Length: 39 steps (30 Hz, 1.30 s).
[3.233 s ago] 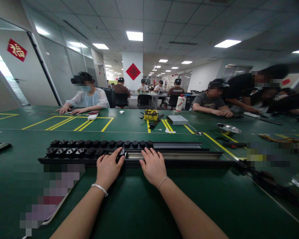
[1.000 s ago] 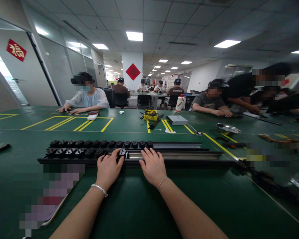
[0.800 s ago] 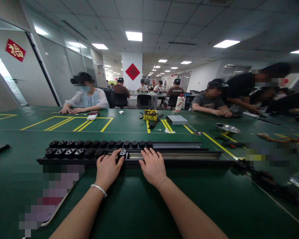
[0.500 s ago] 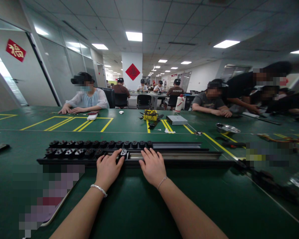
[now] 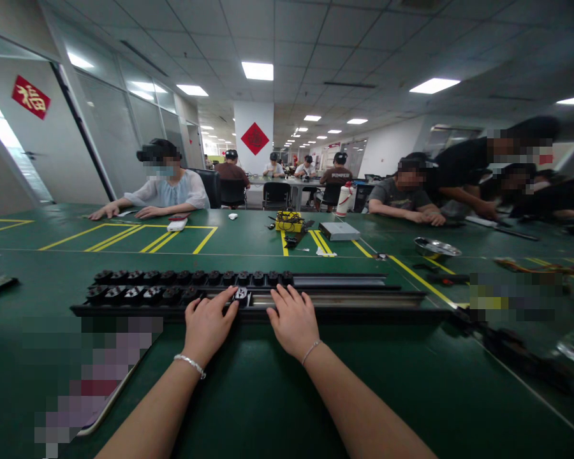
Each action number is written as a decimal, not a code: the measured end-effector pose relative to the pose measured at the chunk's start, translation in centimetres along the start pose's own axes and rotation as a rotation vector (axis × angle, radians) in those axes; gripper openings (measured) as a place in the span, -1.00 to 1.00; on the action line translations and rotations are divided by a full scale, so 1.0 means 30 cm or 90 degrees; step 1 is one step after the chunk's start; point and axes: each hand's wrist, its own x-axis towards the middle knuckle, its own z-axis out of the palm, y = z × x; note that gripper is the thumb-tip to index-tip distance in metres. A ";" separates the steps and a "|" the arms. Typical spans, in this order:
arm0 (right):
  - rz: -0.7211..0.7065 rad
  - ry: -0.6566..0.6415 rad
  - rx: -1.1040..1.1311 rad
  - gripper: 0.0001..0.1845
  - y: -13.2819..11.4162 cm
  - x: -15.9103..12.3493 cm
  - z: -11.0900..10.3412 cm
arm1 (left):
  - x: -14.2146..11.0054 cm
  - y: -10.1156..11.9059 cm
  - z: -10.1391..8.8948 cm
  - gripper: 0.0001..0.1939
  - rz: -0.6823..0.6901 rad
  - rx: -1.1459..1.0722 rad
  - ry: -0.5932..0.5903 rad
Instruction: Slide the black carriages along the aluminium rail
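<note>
Two long black power-strip tracks lie side by side across the table in front of me. In the near track, several socket modules sit in a row at the left. My left hand has its thumb and index finger about one socket module with a light-coloured face, at the end of that row. Fingers apart, my right hand rests over the near track's bare channel, to the right of that module. The far track bears another row of black socket modules, and its right end shows a bare channel.
At the left lies a phone-like purple slab. Beyond the tracks are a yellow box with wires, a grey box and a metal bowl. Dark parts lie at the right. Co-workers sit across the table.
The light-faced socket module has slid slightly to the right along the track, with my left fingers. My right hand stays still. A co-worker's hand across the table has moved left.
</note>
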 end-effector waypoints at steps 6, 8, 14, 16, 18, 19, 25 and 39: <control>0.001 -0.004 -0.003 -0.51 -0.001 -0.001 -0.002 | 0.000 -0.002 0.004 -0.62 0.008 -0.022 0.005; 0.001 0.002 0.002 -0.51 0.001 -0.002 0.001 | -0.001 -0.003 0.005 -0.62 0.009 -0.030 0.007; -0.001 0.007 0.007 -0.51 0.003 -0.002 0.004 | -0.003 -0.004 0.010 -0.63 0.014 -0.035 0.016; -0.001 0.004 0.005 -0.51 0.002 -0.001 0.003 | -0.003 -0.005 0.013 -0.63 0.017 -0.035 0.021; -0.003 0.002 0.002 -0.50 0.002 -0.002 0.003 | -0.001 -0.006 0.014 -0.63 0.020 -0.035 0.025; -0.004 0.002 0.000 -0.50 0.002 -0.002 0.002 | -0.001 -0.006 0.015 -0.63 0.020 -0.035 0.026; -0.002 0.000 0.000 -0.51 0.003 -0.002 0.001 | 0.000 -0.008 0.012 -0.63 0.033 -0.025 0.015; -0.004 0.008 0.003 -0.51 0.002 0.000 0.004 | -0.001 0.000 0.009 -0.61 0.048 0.002 -0.003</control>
